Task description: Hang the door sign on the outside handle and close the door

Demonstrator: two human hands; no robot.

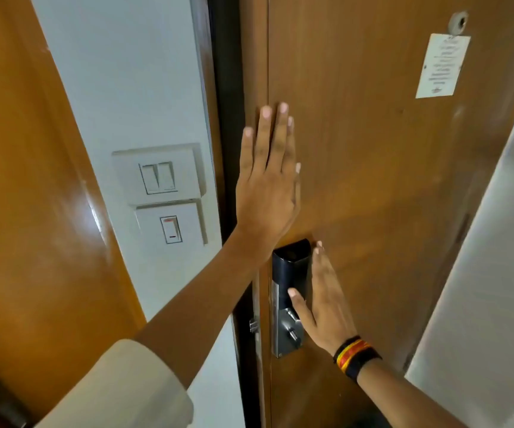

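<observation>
Door (388, 180), one wooden leaf standing tall before me and nearly flush with its frame, takes both my flat, empty hands, left hand (268, 180) near its edge, right hand (326, 307) beside the one lock plate (286, 304); two switch plates (160, 193) sit left.

Left hand (268, 177) flat, fingers spread, on wooden door (373, 180) near edge. Right hand (326, 304) flat at 5 o'clock from it, beside lock plate (286, 298). Paper notice (442, 65) at 1 o'clock. Wall switches (160, 193) at 9 o'clock.
</observation>
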